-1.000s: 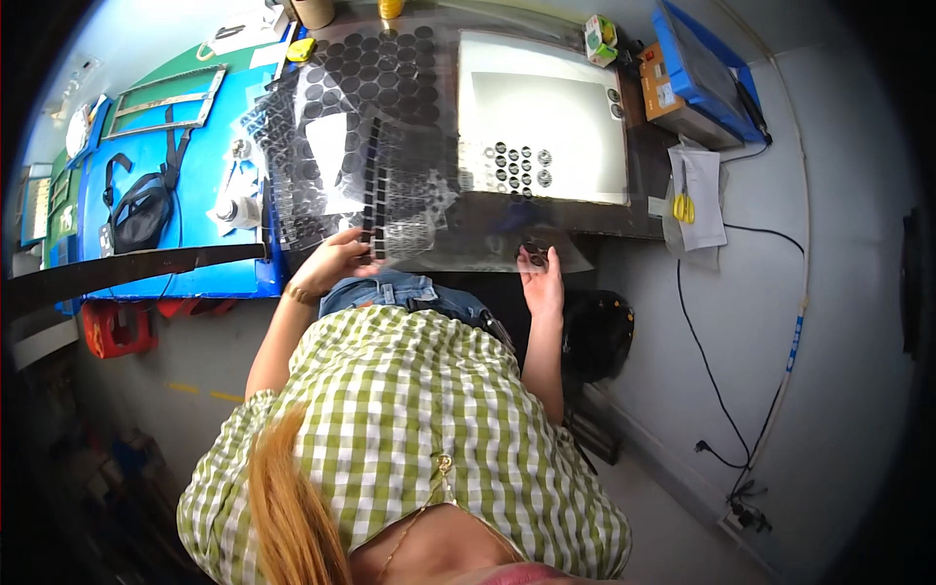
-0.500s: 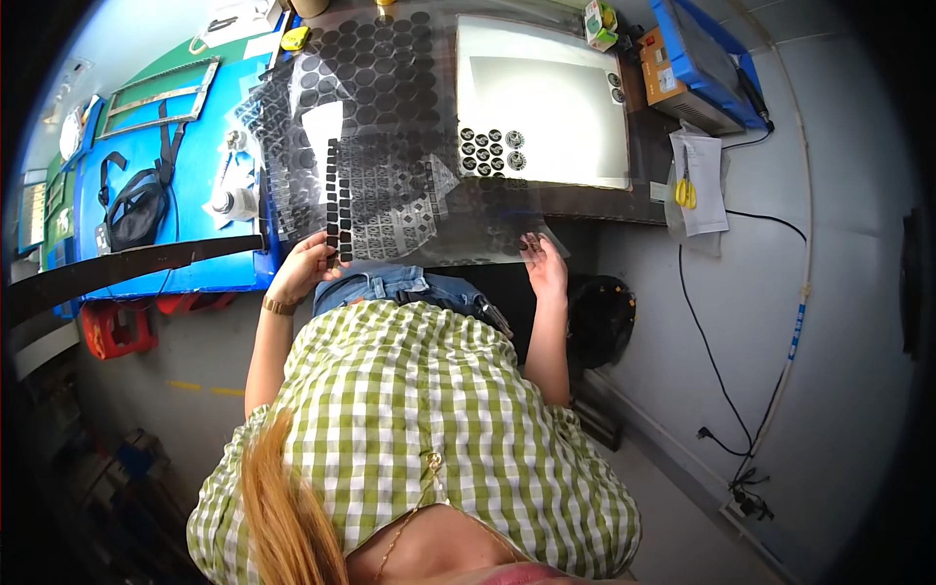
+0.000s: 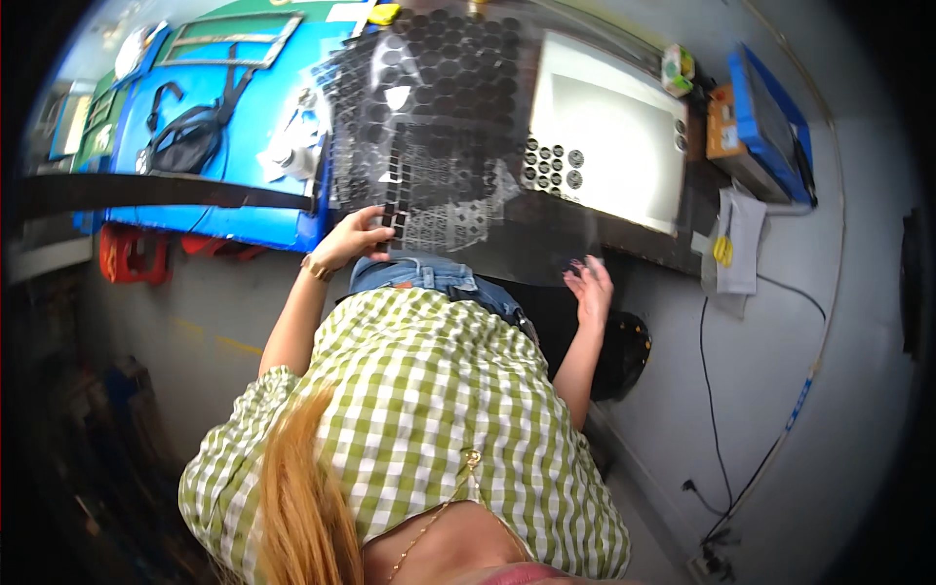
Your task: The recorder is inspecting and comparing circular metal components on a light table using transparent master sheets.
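My left hand (image 3: 353,240) pinches the near left edge of a large see-through film sheet (image 3: 546,229), beside a strip of small dark rectangles (image 3: 392,210). Around the sheet's near right corner, my right hand (image 3: 591,291) has its fingers bent, slightly blurred. Under and beyond this film lie more printed films: one with rows of large black discs (image 3: 468,68), another with fine geometric patterns (image 3: 447,226). To the right glows a white light panel (image 3: 624,93) bearing rows of round black designs (image 3: 552,168).
A blue table (image 3: 255,210) at left holds a black bag (image 3: 187,136) and a metal frame (image 3: 234,41). Yellow scissors (image 3: 722,251) hang with papers at right. Beyond them stands a cardboard box (image 3: 722,122) by a blue-framed device (image 3: 770,122). Red stools (image 3: 132,255) sit beneath the blue table.
The whole view has swung, so table, panel and hands appear further right. Both hands stay at the near edge of the film, and the right hand's fingers look more curled.
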### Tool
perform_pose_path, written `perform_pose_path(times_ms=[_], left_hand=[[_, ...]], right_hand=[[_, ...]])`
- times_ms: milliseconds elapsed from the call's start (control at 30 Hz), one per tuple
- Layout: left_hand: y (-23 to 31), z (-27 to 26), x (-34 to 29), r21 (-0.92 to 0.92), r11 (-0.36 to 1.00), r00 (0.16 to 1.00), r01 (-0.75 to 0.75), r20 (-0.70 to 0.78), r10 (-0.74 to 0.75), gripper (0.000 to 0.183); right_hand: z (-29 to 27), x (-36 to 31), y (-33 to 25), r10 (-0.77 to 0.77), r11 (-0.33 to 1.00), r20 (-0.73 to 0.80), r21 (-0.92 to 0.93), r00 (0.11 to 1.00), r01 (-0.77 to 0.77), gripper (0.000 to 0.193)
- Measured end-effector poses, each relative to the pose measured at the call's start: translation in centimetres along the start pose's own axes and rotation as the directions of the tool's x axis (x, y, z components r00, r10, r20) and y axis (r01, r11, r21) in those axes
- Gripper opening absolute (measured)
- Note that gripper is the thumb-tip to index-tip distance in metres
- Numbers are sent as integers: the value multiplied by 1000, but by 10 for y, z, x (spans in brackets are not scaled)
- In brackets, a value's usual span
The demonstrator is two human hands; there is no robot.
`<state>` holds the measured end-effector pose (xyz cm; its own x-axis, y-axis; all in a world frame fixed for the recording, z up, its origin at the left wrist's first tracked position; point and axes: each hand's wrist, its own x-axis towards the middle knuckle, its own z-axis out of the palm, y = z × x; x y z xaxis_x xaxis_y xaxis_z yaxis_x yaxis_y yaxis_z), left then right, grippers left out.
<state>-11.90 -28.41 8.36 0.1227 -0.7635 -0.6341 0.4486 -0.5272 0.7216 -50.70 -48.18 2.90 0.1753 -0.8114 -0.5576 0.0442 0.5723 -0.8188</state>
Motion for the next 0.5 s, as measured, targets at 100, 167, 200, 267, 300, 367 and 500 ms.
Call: perform_pose_path(times_ms=[100,167,200,267,300,367,500], left_hand=[[3,4,1,-21,994,994,-104,15,104,36],[9,12,-5,-72,994,993,-84,-95,77,34],[6,13,0,-132,978,987,-159,-54,153,33],[28,28,-11,-241,940,970,-241,-69,231,30],[33,30,-15,-271,916,955,-297,-86,284,29],[41,32,-19,-408,866,958,-288,-132,256,27],[69,44,-45,-102,775,780,-624,-24,625,32]], right_hand=[[17,-10,-32,-227,973,-6,-49,974,226,31],[35,-24,-64,-303,952,16,-27,953,303,31],[39,-31,-76,-351,936,30,-11,936,351,31],[39,-39,-95,-451,893,31,5,892,451,31],[35,-40,-103,-491,871,36,22,870,490,31],[44,-52,-126,-550,835,20,32,835,550,32],[30,-64,-153,-641,761,-60,77,765,644,33]])
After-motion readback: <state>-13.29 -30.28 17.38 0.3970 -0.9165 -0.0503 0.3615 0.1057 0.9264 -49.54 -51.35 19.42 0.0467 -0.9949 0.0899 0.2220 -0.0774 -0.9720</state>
